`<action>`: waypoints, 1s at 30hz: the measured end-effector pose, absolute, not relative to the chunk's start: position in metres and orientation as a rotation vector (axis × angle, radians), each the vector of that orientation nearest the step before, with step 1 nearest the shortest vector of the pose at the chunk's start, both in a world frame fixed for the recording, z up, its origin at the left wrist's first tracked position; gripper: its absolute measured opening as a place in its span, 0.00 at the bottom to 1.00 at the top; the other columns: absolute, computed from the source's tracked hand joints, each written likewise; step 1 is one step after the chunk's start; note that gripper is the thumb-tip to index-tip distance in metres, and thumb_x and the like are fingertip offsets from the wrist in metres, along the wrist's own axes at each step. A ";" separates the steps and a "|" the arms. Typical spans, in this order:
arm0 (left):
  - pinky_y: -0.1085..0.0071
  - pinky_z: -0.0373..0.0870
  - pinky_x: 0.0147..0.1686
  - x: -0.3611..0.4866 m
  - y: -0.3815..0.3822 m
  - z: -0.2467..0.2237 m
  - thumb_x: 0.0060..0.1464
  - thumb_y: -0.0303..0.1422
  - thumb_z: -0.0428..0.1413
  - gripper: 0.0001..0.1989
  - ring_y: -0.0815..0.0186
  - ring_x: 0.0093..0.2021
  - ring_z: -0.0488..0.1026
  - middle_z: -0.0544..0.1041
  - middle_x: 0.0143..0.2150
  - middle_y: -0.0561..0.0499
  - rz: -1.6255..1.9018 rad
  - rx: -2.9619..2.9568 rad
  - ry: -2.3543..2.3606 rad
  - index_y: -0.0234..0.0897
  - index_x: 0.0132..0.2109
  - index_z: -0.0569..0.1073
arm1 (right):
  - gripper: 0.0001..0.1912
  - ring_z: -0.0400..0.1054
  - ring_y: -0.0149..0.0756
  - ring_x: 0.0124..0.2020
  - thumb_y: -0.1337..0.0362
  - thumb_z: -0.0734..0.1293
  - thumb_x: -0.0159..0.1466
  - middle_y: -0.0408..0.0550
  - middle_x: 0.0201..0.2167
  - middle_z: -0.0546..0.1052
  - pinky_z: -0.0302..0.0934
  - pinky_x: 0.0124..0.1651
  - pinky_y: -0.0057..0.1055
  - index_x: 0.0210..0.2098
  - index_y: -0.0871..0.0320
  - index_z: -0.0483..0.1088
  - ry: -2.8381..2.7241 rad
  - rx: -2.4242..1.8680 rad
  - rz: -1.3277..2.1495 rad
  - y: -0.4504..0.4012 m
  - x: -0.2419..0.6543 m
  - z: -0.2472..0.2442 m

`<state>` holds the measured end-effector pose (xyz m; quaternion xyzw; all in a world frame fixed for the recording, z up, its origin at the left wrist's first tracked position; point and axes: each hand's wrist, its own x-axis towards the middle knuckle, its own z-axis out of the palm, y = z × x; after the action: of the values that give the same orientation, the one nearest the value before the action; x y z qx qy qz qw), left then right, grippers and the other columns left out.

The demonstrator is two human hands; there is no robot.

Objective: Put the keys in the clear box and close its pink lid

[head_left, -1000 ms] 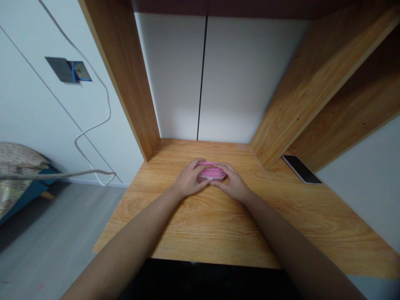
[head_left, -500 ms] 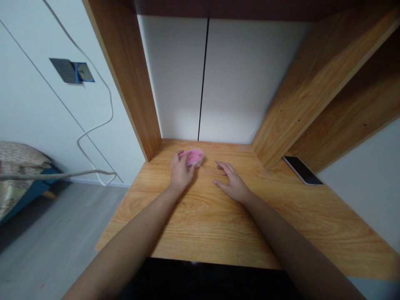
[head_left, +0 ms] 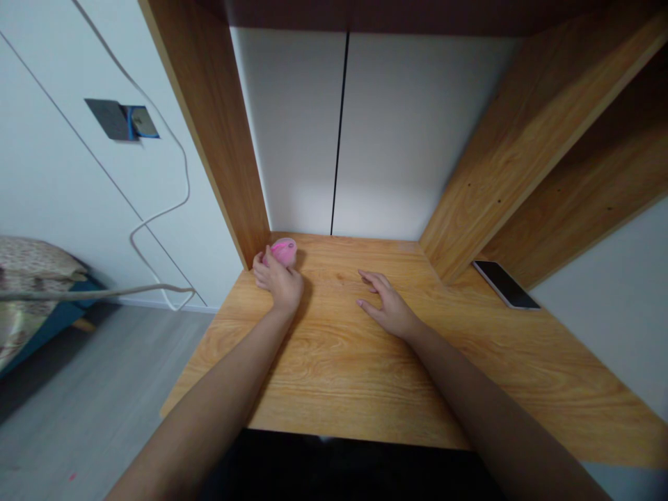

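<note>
A small round container with pink contents [head_left: 284, 251] is at the back left of the wooden desk [head_left: 334, 348], close to the left side panel. My left hand [head_left: 279, 278] has its fingers around the container's left and near sides and grips it. My right hand [head_left: 383, 303] rests at the middle of the desk, fingers apart, with nothing in it. What exactly lies inside the container is too small to tell.
A dark-screened phone [head_left: 505, 284] lies on the desk at the right, beside the wooden panel [head_left: 490, 167]. The left side panel [head_left: 229, 139] rises behind my left hand. A white cable [head_left: 185, 167] hangs by an open wall socket [head_left: 143, 122]. Bedding [head_left: 36, 268] shows at far left.
My left hand has moved left with the pink container, from near the middle back to beside the left panel. My right hand has stayed nearly still.
</note>
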<state>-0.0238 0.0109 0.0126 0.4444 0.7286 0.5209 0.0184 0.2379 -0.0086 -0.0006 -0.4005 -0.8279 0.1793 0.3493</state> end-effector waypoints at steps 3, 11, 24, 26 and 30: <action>0.37 0.37 0.66 -0.020 0.003 0.021 0.57 0.28 0.55 0.37 0.37 0.71 0.39 0.41 0.69 0.27 1.691 1.546 2.198 0.27 0.69 0.48 | 0.34 0.61 0.49 0.64 0.62 0.67 0.65 0.55 0.63 0.64 0.60 0.65 0.54 0.68 0.49 0.55 -2.140 -1.030 0.463 -0.008 0.238 -0.001; 0.42 0.47 0.69 -0.002 -0.017 0.025 0.64 0.39 0.52 0.34 0.46 0.73 0.44 0.43 0.75 0.41 1.540 2.393 1.487 0.44 0.72 0.46 | 0.39 0.61 0.49 0.65 0.62 0.68 0.64 0.54 0.66 0.63 0.64 0.62 0.52 0.70 0.47 0.50 -2.127 -0.928 0.570 -0.012 0.236 0.001; 0.48 0.52 0.69 0.015 -0.020 0.012 0.58 0.52 0.56 0.46 0.48 0.73 0.50 0.52 0.73 0.37 0.721 2.659 0.509 0.40 0.73 0.45 | 0.47 0.51 0.51 0.71 0.59 0.73 0.60 0.54 0.71 0.56 0.47 0.71 0.54 0.72 0.50 0.46 -2.401 -0.786 0.703 -0.016 0.235 -0.001; 0.48 0.53 0.68 0.015 -0.020 0.011 0.61 0.48 0.56 0.42 0.49 0.72 0.52 0.54 0.73 0.39 0.731 2.622 0.555 0.42 0.73 0.46 | 0.44 0.54 0.50 0.70 0.59 0.71 0.62 0.55 0.70 0.59 0.50 0.71 0.53 0.71 0.52 0.49 -2.399 -0.812 0.688 -0.015 0.232 0.000; 0.49 0.56 0.67 0.015 -0.018 0.007 0.62 0.43 0.56 0.39 0.51 0.71 0.55 0.56 0.72 0.40 0.728 2.600 0.576 0.42 0.73 0.47 | 0.39 0.56 0.48 0.69 0.62 0.69 0.64 0.54 0.69 0.60 0.51 0.70 0.53 0.71 0.52 0.51 -2.382 -0.848 0.650 -0.014 0.229 -0.002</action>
<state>0.0145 -0.0179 0.0071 0.9248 0.2048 0.2588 0.1895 0.2287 -0.0139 -0.0018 -0.3133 -0.8805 0.2402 0.2623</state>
